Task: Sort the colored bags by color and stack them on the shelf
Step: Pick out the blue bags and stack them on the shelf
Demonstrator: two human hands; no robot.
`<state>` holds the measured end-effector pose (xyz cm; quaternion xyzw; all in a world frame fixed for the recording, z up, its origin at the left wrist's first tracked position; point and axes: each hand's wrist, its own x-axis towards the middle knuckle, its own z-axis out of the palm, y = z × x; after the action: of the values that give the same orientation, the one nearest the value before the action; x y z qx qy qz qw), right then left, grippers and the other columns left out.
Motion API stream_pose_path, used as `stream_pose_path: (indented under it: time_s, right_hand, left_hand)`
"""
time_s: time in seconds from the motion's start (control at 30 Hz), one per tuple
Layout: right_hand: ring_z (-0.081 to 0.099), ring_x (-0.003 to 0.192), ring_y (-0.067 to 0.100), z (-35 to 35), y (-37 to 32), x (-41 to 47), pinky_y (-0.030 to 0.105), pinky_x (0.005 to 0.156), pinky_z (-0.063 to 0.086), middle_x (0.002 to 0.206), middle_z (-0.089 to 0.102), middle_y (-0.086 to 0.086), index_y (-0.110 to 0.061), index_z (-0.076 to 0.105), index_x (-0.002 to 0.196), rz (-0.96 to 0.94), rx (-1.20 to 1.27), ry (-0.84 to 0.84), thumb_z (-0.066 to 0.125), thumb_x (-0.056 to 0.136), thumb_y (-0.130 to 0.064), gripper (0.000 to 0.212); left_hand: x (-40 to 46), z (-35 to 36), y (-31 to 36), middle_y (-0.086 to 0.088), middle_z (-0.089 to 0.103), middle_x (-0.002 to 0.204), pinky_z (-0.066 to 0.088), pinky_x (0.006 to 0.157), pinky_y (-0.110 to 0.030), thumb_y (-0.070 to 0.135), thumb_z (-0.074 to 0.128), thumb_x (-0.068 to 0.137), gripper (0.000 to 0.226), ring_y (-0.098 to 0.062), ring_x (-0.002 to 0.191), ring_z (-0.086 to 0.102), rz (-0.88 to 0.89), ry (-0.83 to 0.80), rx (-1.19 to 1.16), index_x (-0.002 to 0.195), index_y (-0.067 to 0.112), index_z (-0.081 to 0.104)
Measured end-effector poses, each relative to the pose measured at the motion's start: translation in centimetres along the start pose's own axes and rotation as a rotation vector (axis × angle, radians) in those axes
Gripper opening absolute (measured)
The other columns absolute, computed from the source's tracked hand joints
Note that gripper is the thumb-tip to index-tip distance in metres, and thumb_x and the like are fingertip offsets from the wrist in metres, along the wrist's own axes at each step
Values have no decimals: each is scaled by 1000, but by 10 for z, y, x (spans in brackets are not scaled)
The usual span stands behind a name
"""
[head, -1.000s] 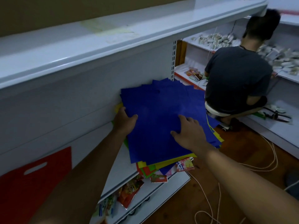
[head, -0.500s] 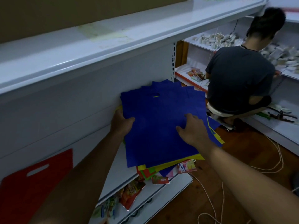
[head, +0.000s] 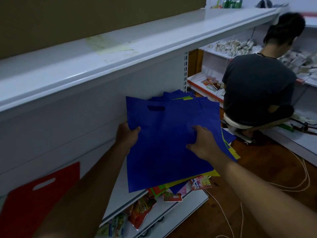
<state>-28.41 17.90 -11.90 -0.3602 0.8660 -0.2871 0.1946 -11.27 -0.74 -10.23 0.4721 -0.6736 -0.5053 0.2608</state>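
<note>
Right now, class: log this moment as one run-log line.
left hand: grips flat blue handled bag | right hand: pinches it | mixed-colour bag pile: underneath | red bag: apart

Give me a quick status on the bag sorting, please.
Left hand grips blue bag at its edge; right hand pinches it. Mixed pile underneath. Nothing blocking.

No text, brand, number or sign is legible. The small red-and-white snack packet on the white lower shelf carries white lettering too blurred to make out, and the orange foil packet beside it shows only a round emblem.
</note>
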Motion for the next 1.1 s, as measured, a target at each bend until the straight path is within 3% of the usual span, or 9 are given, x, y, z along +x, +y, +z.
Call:
stream_pose_path:
  time_s: [0.17, 0.27, 0.43, 0.57, 0.63, 0.7, 0.87, 1.0, 1.1]
  right_hand:
    - [27, 138, 33, 3, -1, 0, 43, 109, 33, 149, 35, 9, -13, 27, 148, 30, 19, 16, 71, 86, -35, 79]
    - [39, 132, 31, 4, -4, 4, 46, 106, 41, 144, 44, 9, -12, 30, 147, 21, 113, 110, 69, 87, -39, 77]
    - [56, 107, 27, 6, -24, 9, 40, 86, 51, 127, 53, 9, -9, 47, 133, 28, 258, 109, 67, 88, -41, 59]
    - [54, 76, 15, 20, -50, 3, 32, 62, 46, 102, 52, 3, -8, 46, 126, -52, 298, 40, 54, 99, -23, 32]
    - [55, 70, 17, 29, -65, -5, 41, 60, 50, 93, 54, 3, -11, 44, 124, -107, 308, 41, 48, 101, -18, 24]
    - [57, 66, 24, 40, -84, -15, 46, 57, 50, 85, 54, 1, -11, 43, 127, -161, 299, 45, 45, 102, -16, 25]
    - [44, 49, 18, 73, -135, -47, 27, 40, 33, 70, 52, 2, -14, 38, 138, -258, 272, -24, 41, 103, -12, 35]
    - [54, 68, 6, 100, -186, -85, 12, 49, 40, 100, 60, -3, -22, 33, 144, -377, 262, -59, 43, 101, -11, 45]
    - [62, 82, 16, 128, -227, -124, 26, 66, 54, 107, 62, 3, -23, 48, 136, -458, 252, -86, 44, 100, -11, 38]
  left_hand:
    - [-3, -5, 5, 2, 61, 119, 50, 96, -39, 15, 57, 95, 35, -19, 105, 60, 32, -30, -97, 130, 15, 54]
    - [-6, -15, 6, 4, 63, 119, 49, 95, -37, 12, 61, 93, 35, -16, 106, 61, 20, -43, -250, 126, 20, 56]
    - [-13, -42, 9, 4, 66, 114, 52, 85, -29, 5, 64, 89, 35, -13, 103, 63, -1, -7, -441, 120, 23, 59]
    - [-22, -74, 3, 1, 67, 113, 54, 86, -31, 4, 66, 88, 38, -15, 101, 64, -12, 77, -442, 122, 19, 60]
    - [-28, -95, -1, 2, 67, 111, 54, 86, -33, 5, 68, 86, 39, -15, 99, 65, -11, 120, -393, 122, 18, 59]
    - [-37, -118, -6, 3, 66, 109, 55, 82, -30, 9, 69, 86, 35, -14, 97, 65, 4, 167, -328, 118, 20, 59]
    - [-68, -184, -17, 3, 62, 115, 51, 68, -21, 23, 60, 94, 15, -9, 89, 62, 64, 305, -179, 108, 25, 57]
    - [-100, -259, -38, 17, 53, 113, 48, 78, -21, 8, 58, 91, 74, -4, 94, 56, 145, 375, -33, 151, 31, 20]
    - [-133, -322, -60, 4, 56, 131, 47, 86, -19, 2, 55, 88, 60, -9, 105, 55, 134, 421, 73, 142, 27, 45]
